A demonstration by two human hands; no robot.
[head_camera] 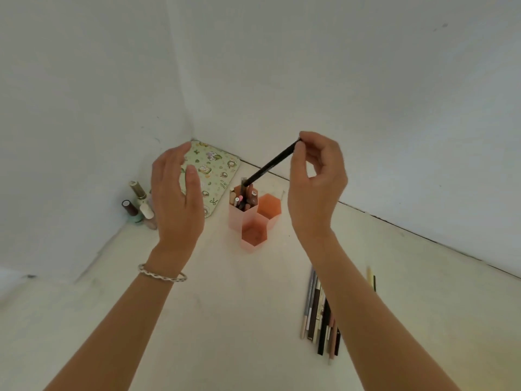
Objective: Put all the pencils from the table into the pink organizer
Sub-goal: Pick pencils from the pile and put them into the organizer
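Note:
The pink organizer (253, 239) stands near the table's far corner, made of three hexagonal cups. Its far-left cup holds several pencils; the other two cups look empty. My right hand (315, 182) pinches the top end of a black pencil (272, 164), which slants down with its lower tip at the mouth of the filled cup. My left hand (177, 193) hovers open to the left of the organizer, holding nothing. A bunch of pencils (320, 311) lies on the table at the right, partly hidden under my right forearm, and a yellow pencil (370, 277) lies beyond it.
A green patterned tin (217, 170) lies flat in the corner behind my left hand. Several nail polish bottles (138, 204) stand against the left wall. White walls close the table on the left and at the back.

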